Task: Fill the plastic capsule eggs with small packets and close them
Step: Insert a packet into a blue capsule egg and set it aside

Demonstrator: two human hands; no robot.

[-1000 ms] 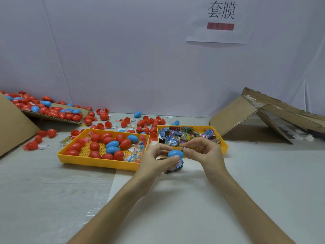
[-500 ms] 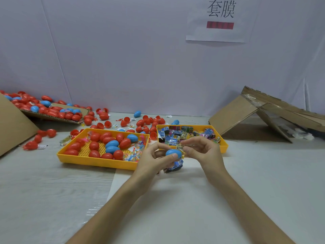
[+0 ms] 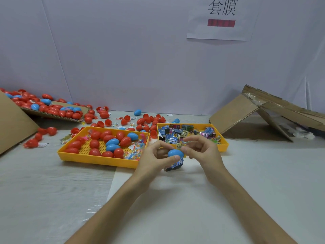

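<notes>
Blue plastic capsule egg (image 3: 175,153) is held just above the white tabletop (image 3: 255,176) at the centre of the frame, caught between a person's two bare hands. The left hand (image 3: 154,158) grips it from the left, thumb under its near side and forefinger over the far side. The right hand (image 3: 202,152), fingers curled, pinches the egg's right end with thumb and forefinger. Whether a packet is also caught in that pinch cannot be told.

The egg's long axis runs roughly left to right across the frame, one end toward each hand, so both hands are equally near and any closing squeeze would run along that line. No open seam shows on the egg, which suggests the halves are already together or nearly so.

Directly below it, a small printed foil packet (image 3: 173,165) lies on the tabletop. Just behind the hands sits a yellow plastic tray of packets (image 3: 226,144). To the left of that, a second yellow plastic tray (image 3: 98,158) holds red and blue eggs and clear packets. More red eggs (image 3: 52,110) are heaped in the upper left.
</notes>
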